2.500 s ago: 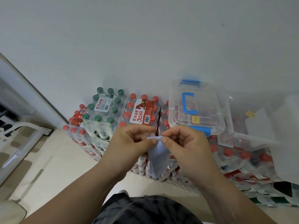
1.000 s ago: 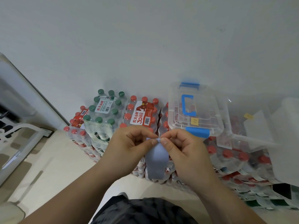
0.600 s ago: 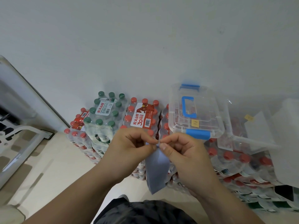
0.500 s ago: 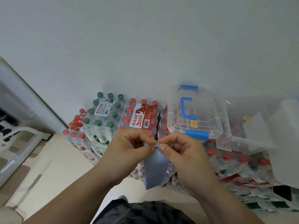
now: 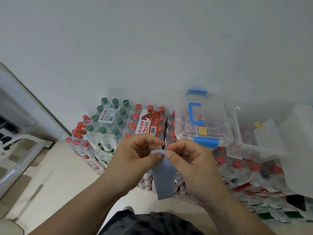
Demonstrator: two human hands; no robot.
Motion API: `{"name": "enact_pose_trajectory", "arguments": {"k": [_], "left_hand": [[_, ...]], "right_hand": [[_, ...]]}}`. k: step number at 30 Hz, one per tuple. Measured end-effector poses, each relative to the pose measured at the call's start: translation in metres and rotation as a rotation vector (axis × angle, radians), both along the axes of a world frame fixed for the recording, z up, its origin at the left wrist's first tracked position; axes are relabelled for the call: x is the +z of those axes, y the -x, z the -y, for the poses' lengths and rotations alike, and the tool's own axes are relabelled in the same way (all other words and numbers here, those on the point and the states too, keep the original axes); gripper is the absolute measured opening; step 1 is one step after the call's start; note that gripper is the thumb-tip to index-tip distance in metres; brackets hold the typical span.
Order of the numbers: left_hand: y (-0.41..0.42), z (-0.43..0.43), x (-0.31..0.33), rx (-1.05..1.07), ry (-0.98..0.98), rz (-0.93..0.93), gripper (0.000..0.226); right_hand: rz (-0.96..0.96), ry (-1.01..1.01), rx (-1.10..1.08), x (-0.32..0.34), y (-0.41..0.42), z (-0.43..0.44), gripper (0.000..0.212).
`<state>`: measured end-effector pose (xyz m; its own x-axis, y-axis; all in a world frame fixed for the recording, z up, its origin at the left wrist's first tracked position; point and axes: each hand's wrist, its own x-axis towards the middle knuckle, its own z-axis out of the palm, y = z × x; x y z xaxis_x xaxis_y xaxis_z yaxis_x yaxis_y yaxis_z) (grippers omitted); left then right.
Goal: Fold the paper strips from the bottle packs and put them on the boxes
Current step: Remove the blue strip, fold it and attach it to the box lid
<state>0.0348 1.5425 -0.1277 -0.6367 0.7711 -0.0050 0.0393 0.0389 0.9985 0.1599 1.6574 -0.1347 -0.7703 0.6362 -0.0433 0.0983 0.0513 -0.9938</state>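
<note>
We see both hands raised in front of the stacked bottle packs (image 5: 237,168). The left hand (image 5: 135,155) pinches the top edge of the grey paper strip (image 5: 163,177) between thumb and forefinger, with the other fingers curled. The right hand (image 5: 191,160) pinches the same edge just beside it. The strip hangs down between the wrists, and its top end looks folded over. Behind are a green-cap pack (image 5: 108,119) and a red-cap pack (image 5: 147,122). A clear box (image 5: 203,119) with blue handle sits on the packs, with a second clear box (image 5: 254,138) to its right.
</note>
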Motion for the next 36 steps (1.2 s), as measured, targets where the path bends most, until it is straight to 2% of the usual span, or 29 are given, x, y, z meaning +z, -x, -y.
{"name": "enact_pose_trajectory", "arguments": {"k": [3, 6, 8, 11, 14, 22, 31, 36], "left_hand": [[-0.001, 0.002, 0.000, -0.013, -0.032, -0.019, 0.037], [0.000, 0.003, 0.000, -0.019, -0.014, -0.058, 0.036], [0.001, 0.002, -0.001, -0.012, 0.004, -0.021, 0.037], [0.000, 0.002, -0.002, -0.021, 0.045, 0.066, 0.028], [-0.001, 0.002, -0.003, -0.026, 0.093, 0.074, 0.020], [-0.004, 0.001, -0.008, 0.075, 0.049, 0.031, 0.021], [-0.006, 0.005, -0.010, 0.028, 0.052, 0.043, 0.021], [-0.009, 0.006, -0.008, 0.030, 0.033, 0.052, 0.013]], "right_hand": [[0.012, -0.017, 0.003, -0.002, 0.000, -0.001, 0.020], [0.027, -0.026, 0.017, -0.002, 0.000, -0.002, 0.018], [0.015, -0.029, 0.026, -0.002, 0.001, -0.001, 0.020], [0.002, -0.049, 0.024, -0.004, 0.000, 0.000, 0.023], [-0.002, -0.052, 0.035, -0.005, -0.001, -0.001, 0.023], [-0.033, 0.030, 0.032, -0.007, -0.001, 0.004, 0.018], [-0.052, -0.066, 0.025, -0.007, -0.002, 0.004, 0.024], [-0.057, -0.090, 0.043, -0.005, -0.002, 0.004, 0.024]]}}
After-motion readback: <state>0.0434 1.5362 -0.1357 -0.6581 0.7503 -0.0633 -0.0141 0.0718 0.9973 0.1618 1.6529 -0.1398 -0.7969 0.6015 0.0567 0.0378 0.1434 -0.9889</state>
